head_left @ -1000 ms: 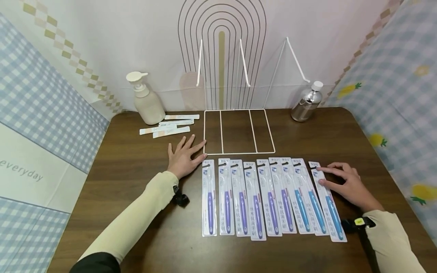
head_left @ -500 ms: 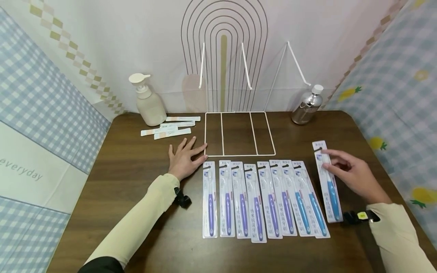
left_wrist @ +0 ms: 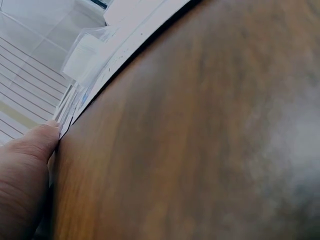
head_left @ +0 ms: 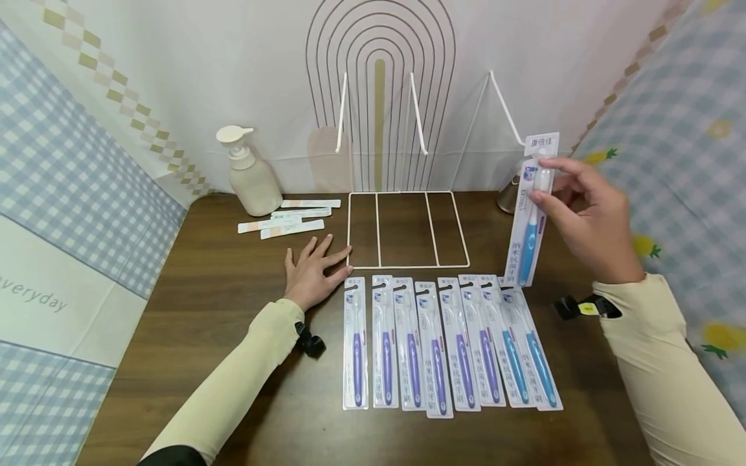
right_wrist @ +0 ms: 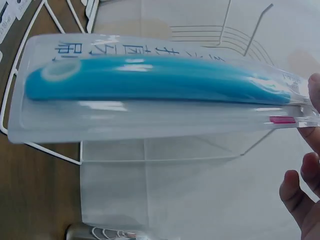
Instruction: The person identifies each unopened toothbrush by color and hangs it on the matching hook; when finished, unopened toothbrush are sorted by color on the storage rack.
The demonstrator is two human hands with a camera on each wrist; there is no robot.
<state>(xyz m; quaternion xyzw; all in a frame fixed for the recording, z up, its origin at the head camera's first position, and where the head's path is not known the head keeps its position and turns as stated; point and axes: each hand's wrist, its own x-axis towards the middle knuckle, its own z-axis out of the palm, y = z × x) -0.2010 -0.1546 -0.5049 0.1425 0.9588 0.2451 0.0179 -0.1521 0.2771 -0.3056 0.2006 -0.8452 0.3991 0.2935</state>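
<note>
While left hand [head_left: 309,272] rests flat, right hand [head_left: 585,217] lifts toothbrush pack [head_left: 529,213].

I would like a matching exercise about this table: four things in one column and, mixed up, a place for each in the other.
Things:
1. pump bottle
2. blue toothbrush pack
3. left hand
4. metal bottle

Places:
A. flat on the table
B. far left, beside the paper strips
C. held up in the right hand
D. far right, behind the held pack

Pairs: 1-B, 2-C, 3-A, 4-D
</note>
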